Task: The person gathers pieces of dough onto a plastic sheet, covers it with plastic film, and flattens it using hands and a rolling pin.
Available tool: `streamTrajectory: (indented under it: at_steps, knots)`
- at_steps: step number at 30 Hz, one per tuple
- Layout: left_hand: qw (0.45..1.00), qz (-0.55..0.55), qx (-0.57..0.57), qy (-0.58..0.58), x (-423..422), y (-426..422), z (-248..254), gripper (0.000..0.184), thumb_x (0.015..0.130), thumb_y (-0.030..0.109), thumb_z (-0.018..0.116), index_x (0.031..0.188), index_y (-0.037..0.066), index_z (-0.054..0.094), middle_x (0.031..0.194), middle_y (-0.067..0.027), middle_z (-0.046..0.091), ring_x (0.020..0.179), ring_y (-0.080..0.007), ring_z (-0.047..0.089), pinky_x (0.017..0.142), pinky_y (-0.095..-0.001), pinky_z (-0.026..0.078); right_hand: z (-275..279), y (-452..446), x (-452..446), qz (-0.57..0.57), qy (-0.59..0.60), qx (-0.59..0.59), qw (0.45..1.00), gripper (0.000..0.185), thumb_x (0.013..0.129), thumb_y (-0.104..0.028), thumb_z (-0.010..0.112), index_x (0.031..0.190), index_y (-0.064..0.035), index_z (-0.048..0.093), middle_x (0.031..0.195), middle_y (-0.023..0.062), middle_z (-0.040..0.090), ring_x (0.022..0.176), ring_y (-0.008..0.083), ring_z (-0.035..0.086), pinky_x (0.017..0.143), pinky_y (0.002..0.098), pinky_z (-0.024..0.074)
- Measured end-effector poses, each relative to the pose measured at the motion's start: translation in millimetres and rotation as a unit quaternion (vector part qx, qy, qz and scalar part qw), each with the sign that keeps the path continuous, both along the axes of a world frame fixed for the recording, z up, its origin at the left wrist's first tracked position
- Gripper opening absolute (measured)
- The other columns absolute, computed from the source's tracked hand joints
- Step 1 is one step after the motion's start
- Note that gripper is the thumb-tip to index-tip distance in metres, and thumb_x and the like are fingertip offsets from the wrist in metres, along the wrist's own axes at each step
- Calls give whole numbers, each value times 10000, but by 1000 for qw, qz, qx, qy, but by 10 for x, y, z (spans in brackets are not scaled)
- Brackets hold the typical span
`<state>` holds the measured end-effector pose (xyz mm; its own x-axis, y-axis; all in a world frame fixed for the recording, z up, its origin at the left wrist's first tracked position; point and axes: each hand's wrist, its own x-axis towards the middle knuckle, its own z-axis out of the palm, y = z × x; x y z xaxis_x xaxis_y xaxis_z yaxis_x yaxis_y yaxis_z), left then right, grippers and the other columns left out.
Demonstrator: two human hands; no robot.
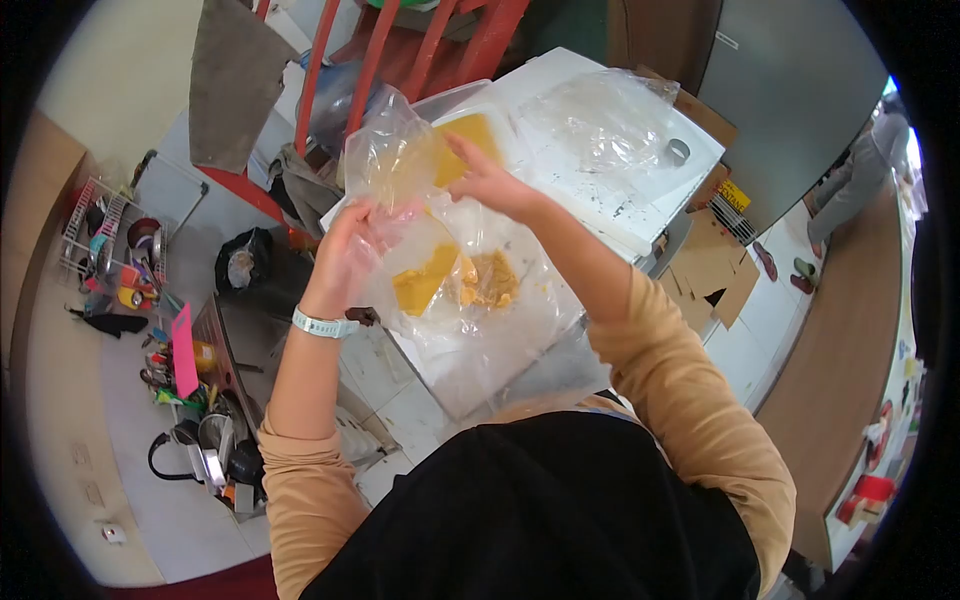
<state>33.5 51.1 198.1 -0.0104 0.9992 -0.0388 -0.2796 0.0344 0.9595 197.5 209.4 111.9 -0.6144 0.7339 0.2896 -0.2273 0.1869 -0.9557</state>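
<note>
My left hand point(350, 250) is closed on a clear plastic bag point(390, 150), which stands up above it, partly inside or behind the film. My right hand point(485, 180) has its fingers apart, close to the bag's right side and in front of a container with a yellow content point(470, 140). Below my hands, clear plastic sheeting point(500, 340) lies on the white table point(610, 215). A flat yellow piece point(425, 280) and a crumbly tan-orange mass point(488, 279) rest on or in that sheeting, side by side.
More crumpled clear plastic point(610, 120) lies on the table's far right part. A red chair point(410, 60) stands behind the table. Cardboard point(710, 265) is on the floor at the right. Kitchenware point(220, 450) fills the lower left. Another person point(865, 165) stands at the far right.
</note>
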Motion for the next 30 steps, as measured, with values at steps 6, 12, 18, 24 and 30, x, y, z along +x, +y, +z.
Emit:
streamTrajectory:
  at_steps: [6, 12, 18, 24, 30]
  knots:
    - [997, 44, 36, 52, 125, -1, -37, 199, 931, 176, 531, 1110, 89, 531, 1181, -153, 607, 1167, -290, 550, 941, -396, 438, 143, 467, -48, 240, -308, 189, 901, 475, 818, -181, 635, 1266, -52, 546, 1214, 101, 613, 1124, 226, 566, 955, 340, 429]
    - [960, 55, -123, 245, -279, -292, -870, 407, 853, 47, 620, 1245, 2, 519, 1224, -131, 568, 1045, -209, 594, 892, -319, 483, 256, 311, 162, 114, -248, 349, 896, 300, 907, -335, 569, 992, -54, 634, 909, 156, 648, 862, 374, 593, 761, 429, 460]
    - [970, 167, -162, 63, -341, -427, -873, 248, 907, 106, 490, 1097, -46, 537, 1073, -115, 601, 949, -229, 614, 848, -448, 540, 365, 214, 100, 26, -317, 342, 885, 257, 939, -297, 542, 1007, -59, 613, 926, 164, 640, 875, 362, 581, 777, 403, 452]
    - [982, 180, -51, 28, -228, -439, -329, 256, 857, -2, 424, 1077, -45, 547, 1023, -124, 602, 913, -244, 630, 806, -406, 552, 757, -12, 229, 34, -233, 48, 971, 406, 942, -381, 556, 1084, -1, 567, 620, 51, 510, 550, 146, 508, 505, 294, 409]
    - [953, 200, -37, 222, -644, -573, -321, 282, 865, 48, 446, 1119, -19, 548, 948, -109, 635, 848, -211, 643, 806, -359, 535, 631, 110, 332, 34, -223, -12, 974, 427, 934, -397, 574, 1107, -6, 565, 576, -29, 385, 491, 67, 377, 437, 249, 326]
